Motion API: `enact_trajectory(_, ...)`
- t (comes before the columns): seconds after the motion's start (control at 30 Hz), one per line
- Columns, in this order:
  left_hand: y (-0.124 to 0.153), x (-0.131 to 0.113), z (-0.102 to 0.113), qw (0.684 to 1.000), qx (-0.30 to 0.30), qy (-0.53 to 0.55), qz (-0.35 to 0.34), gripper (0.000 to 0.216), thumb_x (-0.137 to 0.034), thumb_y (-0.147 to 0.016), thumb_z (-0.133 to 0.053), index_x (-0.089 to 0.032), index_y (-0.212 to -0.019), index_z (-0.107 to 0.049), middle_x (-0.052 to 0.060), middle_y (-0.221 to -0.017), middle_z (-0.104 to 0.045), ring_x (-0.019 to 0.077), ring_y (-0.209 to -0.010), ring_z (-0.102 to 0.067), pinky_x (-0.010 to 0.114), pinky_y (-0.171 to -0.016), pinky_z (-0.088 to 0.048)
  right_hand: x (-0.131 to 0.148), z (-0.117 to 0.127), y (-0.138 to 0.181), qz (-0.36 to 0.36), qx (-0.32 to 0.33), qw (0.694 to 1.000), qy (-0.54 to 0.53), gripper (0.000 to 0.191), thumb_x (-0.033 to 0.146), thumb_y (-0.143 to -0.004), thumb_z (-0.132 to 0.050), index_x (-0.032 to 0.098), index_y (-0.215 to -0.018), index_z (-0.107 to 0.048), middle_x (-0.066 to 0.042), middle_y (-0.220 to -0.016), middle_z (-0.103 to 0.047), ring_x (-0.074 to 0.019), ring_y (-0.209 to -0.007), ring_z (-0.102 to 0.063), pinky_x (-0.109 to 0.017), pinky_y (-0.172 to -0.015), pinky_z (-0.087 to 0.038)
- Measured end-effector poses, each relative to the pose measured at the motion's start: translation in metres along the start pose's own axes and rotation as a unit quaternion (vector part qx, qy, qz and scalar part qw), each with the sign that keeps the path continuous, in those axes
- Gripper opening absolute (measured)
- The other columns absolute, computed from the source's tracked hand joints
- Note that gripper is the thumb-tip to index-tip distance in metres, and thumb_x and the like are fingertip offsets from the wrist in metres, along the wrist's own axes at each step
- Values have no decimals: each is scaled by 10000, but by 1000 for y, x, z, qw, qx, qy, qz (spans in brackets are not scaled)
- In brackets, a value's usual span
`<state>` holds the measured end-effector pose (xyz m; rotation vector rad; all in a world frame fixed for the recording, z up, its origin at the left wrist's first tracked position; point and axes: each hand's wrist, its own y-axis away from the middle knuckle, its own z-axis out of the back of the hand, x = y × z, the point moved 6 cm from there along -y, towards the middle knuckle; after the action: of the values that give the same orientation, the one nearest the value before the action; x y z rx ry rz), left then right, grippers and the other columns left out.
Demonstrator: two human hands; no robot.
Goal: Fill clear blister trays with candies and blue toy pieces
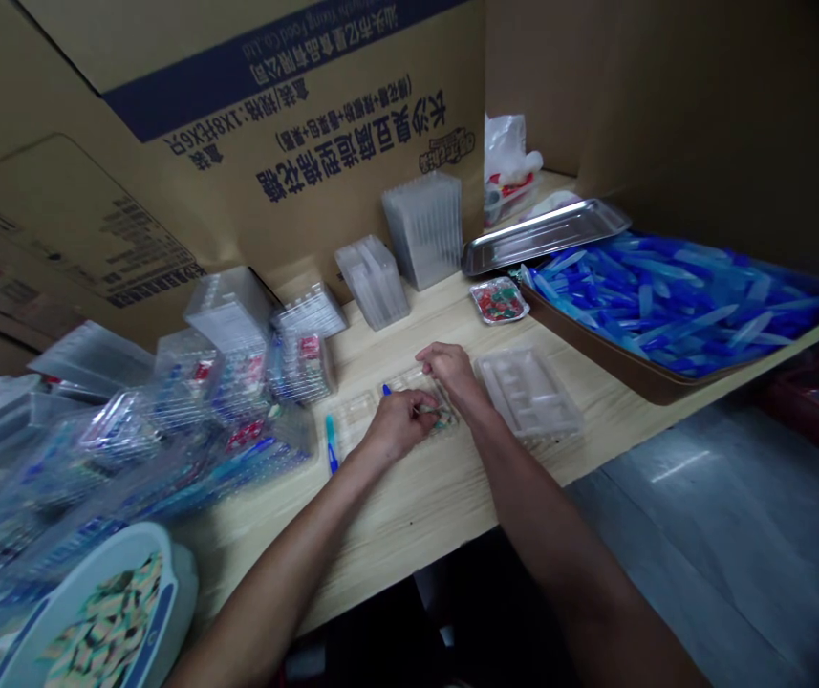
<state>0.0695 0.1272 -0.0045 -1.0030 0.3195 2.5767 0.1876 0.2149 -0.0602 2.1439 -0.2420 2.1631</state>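
My left hand (403, 422) is over a clear plastic tray (357, 409), its fingers curled together at small pale-green pieces I cannot make out well. Just beyond it, my right hand (450, 367) is pinched near the tray's far edge; whatever its fingertips hold is too small to see. A blue tip (386, 389) shows beside my left hand. To the left lies a slim blue and turquoise plastic stick (331, 443). Close to my right wrist sits a stack of clear compartment trays (529, 390).
A brown tray (595, 358) holds many blue plastic sticks, with a metal tray (549, 234) and a foil dish (499, 300) of red and green bits behind. Filled clear packs (241, 382) crowd the left, near a light-blue basin (183, 583). Cardboard boxes (352, 105) wall the back.
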Motion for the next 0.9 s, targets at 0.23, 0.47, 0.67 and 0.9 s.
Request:
enact_trajectory(0.23, -7, -13, -11, 985, 42, -144, -79, 269, -17, -755, -575, -196, -797, -772, 26, -809, -665, 150, -704, -580, 267, -755, -468, 5, 2, 4, 0, 0, 1000, -1, 315, 343, -599, -444, 199, -701, -705, 11, -545, -585, -191, -618, -575, -267, -555, -394)
enact_trajectory(0.47, 4, -15, -14, 969, 46, -221, -97, 320, -44, -793, -544, -219, -872, -800, 54, -850, -603, 161, -699, -546, 282, -718, -463, 2, 1, 3, -5, -4, 1000, -3, 328, 327, -585, -434, 212, -704, -717, 16, -547, -592, -187, -627, -584, -256, -554, -392)
enact_trajectory(0.67, 7, -5, 10, 998, -28, -46, -27, 222, -70, -774, -588, -190, -837, -764, 27, -808, -639, 150, -719, -561, 260, -724, -459, -2, 3, 2, -13, -4, 1000, 2, 323, 335, -579, -443, 213, -694, -720, 14, -546, -598, -184, -606, -565, -254, -535, -385)
enact_trajectory(0.9, 118, 22, 140, 935, -224, 238, 140, 330, -473, -749, -767, -175, -846, -662, 1, -700, -614, 112, -593, -476, 221, -550, -371, 1, 3, 7, -11, 2, 1000, -2, 336, 372, -596, -481, 186, -719, -733, 0, -565, -600, -171, -572, -518, -258, -517, -351)
